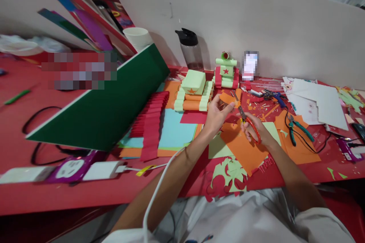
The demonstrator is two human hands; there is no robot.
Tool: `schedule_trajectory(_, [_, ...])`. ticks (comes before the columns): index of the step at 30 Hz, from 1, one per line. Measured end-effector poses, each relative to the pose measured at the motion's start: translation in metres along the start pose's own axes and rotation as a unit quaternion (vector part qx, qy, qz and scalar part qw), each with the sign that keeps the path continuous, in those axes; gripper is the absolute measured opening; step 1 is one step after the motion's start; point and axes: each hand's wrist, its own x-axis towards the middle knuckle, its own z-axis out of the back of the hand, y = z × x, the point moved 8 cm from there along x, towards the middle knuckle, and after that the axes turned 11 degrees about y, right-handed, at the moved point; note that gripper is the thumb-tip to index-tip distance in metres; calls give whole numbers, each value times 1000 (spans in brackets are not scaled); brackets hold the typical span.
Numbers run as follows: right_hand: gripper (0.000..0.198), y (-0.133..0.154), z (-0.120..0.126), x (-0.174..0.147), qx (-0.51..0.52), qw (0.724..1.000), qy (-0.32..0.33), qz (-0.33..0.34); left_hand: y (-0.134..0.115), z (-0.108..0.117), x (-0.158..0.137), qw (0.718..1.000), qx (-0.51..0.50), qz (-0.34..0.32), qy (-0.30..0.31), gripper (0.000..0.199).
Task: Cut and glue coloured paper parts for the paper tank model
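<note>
My left hand (217, 113) pinches a small piece of orange paper (226, 98) above the table. Closed round the red handles of a pair of scissors (247, 120), my right hand (255, 128) has the blades pointing up and left at the paper. Below the hands lie a large orange sheet (247, 151) and light green cut-out scraps (228, 172). Just beyond my left hand sits a paper tank model (194, 87) of green and orange rolls with an orange star. Behind it stands a second green and red paper model (226, 71) with a red star.
A green board (105, 102) leans at the left, beside folded red paper strips (151, 121). A bottle (189, 49) and a phone (250, 65) stand near the wall. Teal pliers (299, 128), a blue glue gun (278, 98) and white papers (316, 100) lie right. A white cable (162, 182) crosses my left arm.
</note>
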Motion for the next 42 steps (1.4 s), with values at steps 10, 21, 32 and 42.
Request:
schedule_trajectory(10, [67, -3, 4, 0, -34, 999, -2, 2, 0, 0, 0, 1000, 2, 8, 0, 44])
schedule_trajectory(21, [79, 1, 6, -2, -76, 997, 3, 15, 2, -1, -1, 999, 4, 31, 19, 35])
schedule_trajectory(32, [72, -1, 5, -2, -70, 997, 10, 5, 6, -3, -1, 999, -25, 30, 22, 33])
schedule_trajectory(42, [56, -3, 6, -2, -48, 999, -14, -2, 3, -4, 0, 999, -30, 23, 27, 41])
